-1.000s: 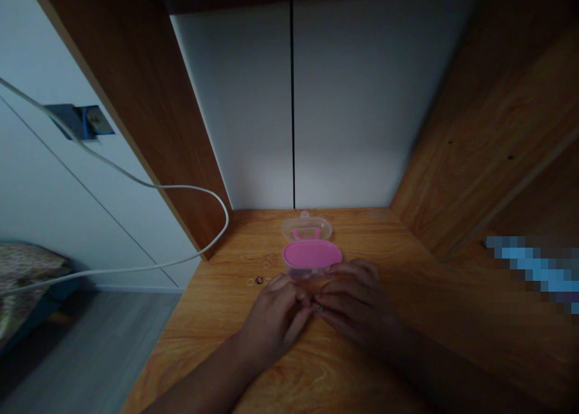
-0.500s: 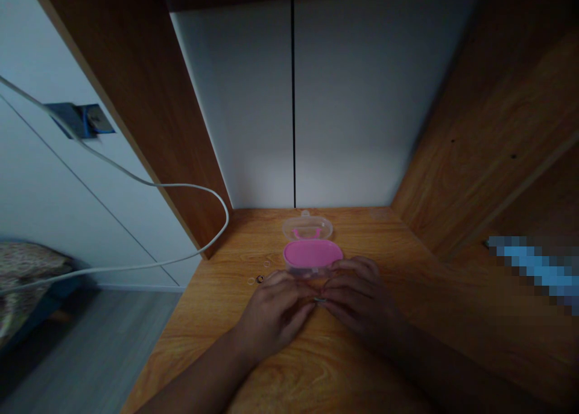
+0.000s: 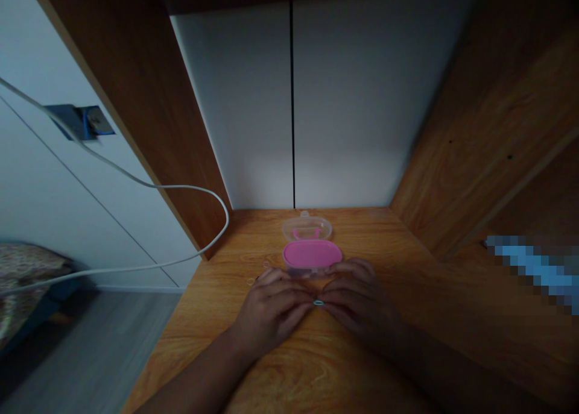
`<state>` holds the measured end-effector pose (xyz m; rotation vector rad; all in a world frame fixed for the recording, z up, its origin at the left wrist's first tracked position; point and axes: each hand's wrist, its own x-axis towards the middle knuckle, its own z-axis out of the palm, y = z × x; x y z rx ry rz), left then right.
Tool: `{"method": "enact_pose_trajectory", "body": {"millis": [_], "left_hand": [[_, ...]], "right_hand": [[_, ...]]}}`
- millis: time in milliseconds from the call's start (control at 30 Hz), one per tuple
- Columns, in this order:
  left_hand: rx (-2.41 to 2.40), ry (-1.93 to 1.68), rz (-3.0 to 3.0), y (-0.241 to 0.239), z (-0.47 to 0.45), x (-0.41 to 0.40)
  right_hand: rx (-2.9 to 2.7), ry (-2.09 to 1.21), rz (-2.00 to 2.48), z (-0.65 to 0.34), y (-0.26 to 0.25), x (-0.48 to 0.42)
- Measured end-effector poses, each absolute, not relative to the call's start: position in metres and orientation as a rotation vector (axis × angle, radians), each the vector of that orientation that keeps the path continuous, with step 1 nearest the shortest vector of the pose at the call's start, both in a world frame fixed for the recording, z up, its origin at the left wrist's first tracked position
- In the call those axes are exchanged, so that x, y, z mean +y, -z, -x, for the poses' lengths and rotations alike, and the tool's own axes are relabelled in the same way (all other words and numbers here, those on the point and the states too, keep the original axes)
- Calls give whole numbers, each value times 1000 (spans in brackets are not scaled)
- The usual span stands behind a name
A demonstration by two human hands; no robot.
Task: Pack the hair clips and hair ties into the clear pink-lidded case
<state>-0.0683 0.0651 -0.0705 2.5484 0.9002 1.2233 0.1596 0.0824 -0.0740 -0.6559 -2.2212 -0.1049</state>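
My left hand [image 3: 270,308] and my right hand [image 3: 357,302] rest side by side on the wooden desk [image 3: 316,366], fingertips meeting at its middle. Between those fingertips lies a tiny pale green ring [image 3: 318,303], like a small elastic band; both hands pinch or touch it. Just beyond the hands stands a small open case with a pink tray [image 3: 312,254] and a clear lid [image 3: 307,228] folded back. A few more tiny rings [image 3: 250,281] lie on the desk to the left of my left hand.
The desk sits in a wooden alcove with a white back panel [image 3: 294,106] and brown side walls. A white cable [image 3: 181,188] loops past the left wall. The desk's left edge drops to a grey floor [image 3: 67,354].
Both hands stayed nearly in place, with small finger movements. The tiny ring between the fingertips now shows more plainly than before.
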Motion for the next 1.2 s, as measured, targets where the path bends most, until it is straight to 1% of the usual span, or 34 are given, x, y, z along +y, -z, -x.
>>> {"method": "enact_pose_trajectory", "body": {"millis": [300,567,967,1200], "left_hand": [[891,-1238,-2530,75,66,66],[893,-1206,-2488,76,66,64],[851,-1236,-2397,72,64,63],[877,-1188,-2387,74,65,64]], "right_hand": [[-2182,80,593,-156,71,81],[-2186,145,469,-154,78,84],[-2164,138,539,-156,80,84],[-2176,99,503,-156,80,84]]}}
